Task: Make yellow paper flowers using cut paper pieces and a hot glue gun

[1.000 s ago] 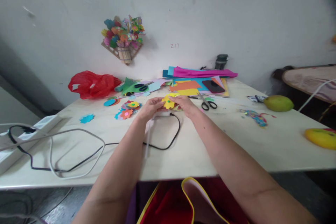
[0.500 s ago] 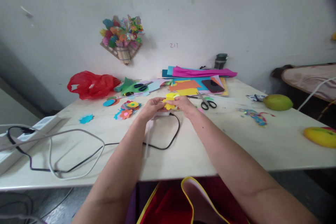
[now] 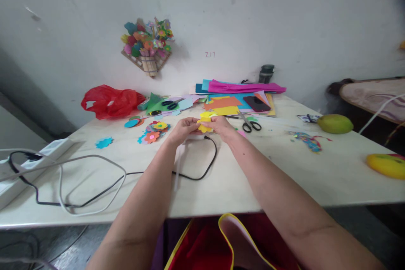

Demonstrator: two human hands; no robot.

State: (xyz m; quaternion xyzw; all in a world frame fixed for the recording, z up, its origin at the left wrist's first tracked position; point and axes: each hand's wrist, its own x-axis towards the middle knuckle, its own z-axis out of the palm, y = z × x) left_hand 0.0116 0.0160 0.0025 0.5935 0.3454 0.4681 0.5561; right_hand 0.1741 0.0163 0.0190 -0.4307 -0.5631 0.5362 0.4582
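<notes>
The yellow paper flower [image 3: 205, 127] lies between the two hands, partly covered by fingers. The left hand [image 3: 183, 130] has a narrow grip, pinching the flower's left edge; the right hand [image 3: 221, 126] likewise pinches its right edge. Well left of the flower on the desk [image 3: 272, 177] is a blue cutout [image 3: 104, 142], then, nearer it, a pile of flower cutouts [image 3: 153, 136]. Just below it, a black cord [image 3: 215, 156] loops; right of it lie black-handled scissors [image 3: 251, 126].
</notes>
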